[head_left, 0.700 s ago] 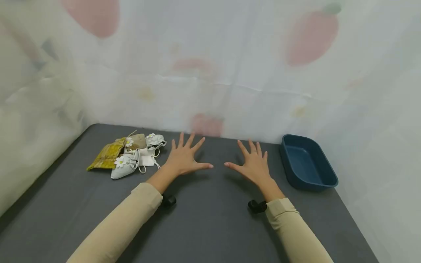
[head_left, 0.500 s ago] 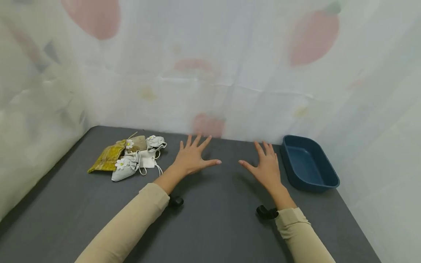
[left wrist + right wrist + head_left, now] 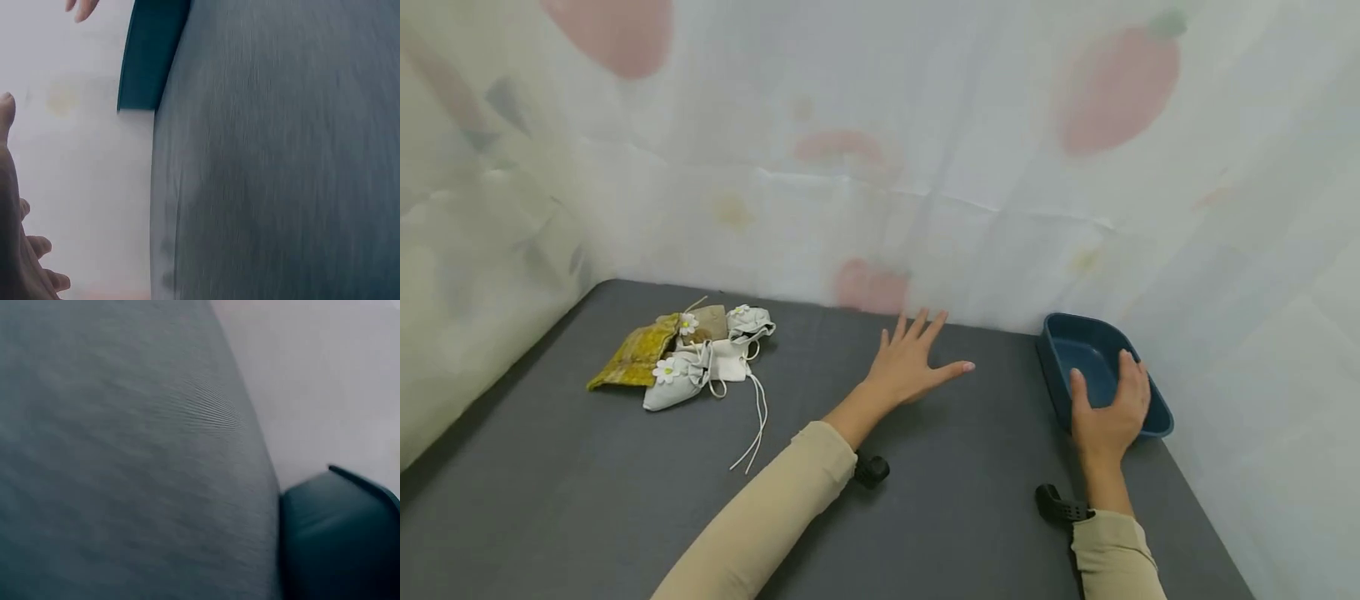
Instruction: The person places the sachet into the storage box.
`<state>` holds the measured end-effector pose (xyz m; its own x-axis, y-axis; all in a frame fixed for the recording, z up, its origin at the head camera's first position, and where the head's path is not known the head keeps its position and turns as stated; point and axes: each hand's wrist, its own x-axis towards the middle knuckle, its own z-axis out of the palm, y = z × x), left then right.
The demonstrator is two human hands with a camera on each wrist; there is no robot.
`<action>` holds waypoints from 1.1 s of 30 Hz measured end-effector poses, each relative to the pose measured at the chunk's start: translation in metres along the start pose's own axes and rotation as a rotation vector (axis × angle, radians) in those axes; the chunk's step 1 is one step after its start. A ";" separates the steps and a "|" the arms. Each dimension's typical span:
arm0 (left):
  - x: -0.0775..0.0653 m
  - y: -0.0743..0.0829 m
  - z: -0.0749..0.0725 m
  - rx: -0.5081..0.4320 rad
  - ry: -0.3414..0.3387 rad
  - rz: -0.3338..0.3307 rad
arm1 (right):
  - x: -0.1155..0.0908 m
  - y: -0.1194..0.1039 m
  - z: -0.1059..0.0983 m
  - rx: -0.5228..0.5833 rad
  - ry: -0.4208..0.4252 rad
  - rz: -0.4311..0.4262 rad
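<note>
Blue tray (image 3: 1097, 373) stands well right of the cloth pouches (image 3: 687, 375); the right hand (image 3: 1108, 417) has come up to it, thumb and fingers apart, so it's within reach; the left hand (image 3: 906, 367) follows, fingers spread.

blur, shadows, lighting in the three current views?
Head: soft, even light, faint shadow below the left hand; left wrist: tabletop streaked by blur, darker shadow patch; right wrist: tabletop smeared, fine ripple lines, possibly moiré, blue bin dark and soft.
</note>
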<state>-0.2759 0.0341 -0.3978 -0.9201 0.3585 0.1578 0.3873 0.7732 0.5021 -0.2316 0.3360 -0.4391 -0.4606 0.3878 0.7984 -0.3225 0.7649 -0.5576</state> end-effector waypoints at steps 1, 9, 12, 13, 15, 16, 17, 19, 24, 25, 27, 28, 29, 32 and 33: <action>0.002 0.006 0.005 -0.003 -0.004 0.011 | 0.002 0.004 -0.005 -0.006 0.026 0.043; 0.017 0.040 0.040 -0.135 -0.042 0.021 | 0.018 0.030 -0.037 -0.013 0.044 0.381; 0.024 0.053 0.054 -0.238 -0.049 0.009 | 0.023 0.041 -0.044 0.000 -0.008 0.468; 0.026 0.057 0.058 -0.278 -0.047 0.004 | 0.024 0.044 -0.046 0.005 -0.038 0.495; 0.029 0.066 0.068 -0.346 -0.046 -0.012 | 0.024 0.051 -0.049 0.045 -0.089 0.548; 0.031 0.070 0.072 -0.375 -0.046 -0.018 | 0.024 0.053 -0.050 0.079 -0.100 0.563; 0.033 0.074 0.076 -0.401 -0.047 -0.026 | 0.024 0.055 -0.050 0.109 -0.114 0.585; 0.037 0.083 0.083 -0.436 -0.059 -0.039 | 0.022 0.059 -0.048 0.157 -0.128 0.622; 0.049 0.101 0.104 -0.521 -0.075 -0.014 | 0.015 0.062 -0.042 0.217 -0.091 0.737; 0.051 0.105 0.109 -0.538 -0.074 -0.002 | 0.014 0.063 -0.042 0.229 -0.077 0.754; 0.054 0.110 0.120 -0.569 -0.070 0.034 | 0.011 0.064 -0.042 0.262 -0.049 0.771; 0.055 0.112 0.125 -0.575 -0.069 0.047 | 0.010 0.064 -0.042 0.277 -0.039 0.762; 0.056 0.114 0.130 -0.579 -0.074 0.054 | 0.009 0.065 -0.043 0.284 -0.029 0.747; 0.059 0.117 0.144 -0.602 -0.078 0.063 | 0.007 0.068 -0.043 0.283 -0.018 0.702; 0.060 0.118 0.148 -0.614 -0.076 0.061 | 0.007 0.069 -0.043 0.284 -0.020 0.691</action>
<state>-0.2766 0.2239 -0.4549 -0.8817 0.4465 0.1522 0.3147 0.3165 0.8949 -0.2214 0.4139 -0.4622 -0.6502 0.7201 0.2423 -0.1542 0.1872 -0.9702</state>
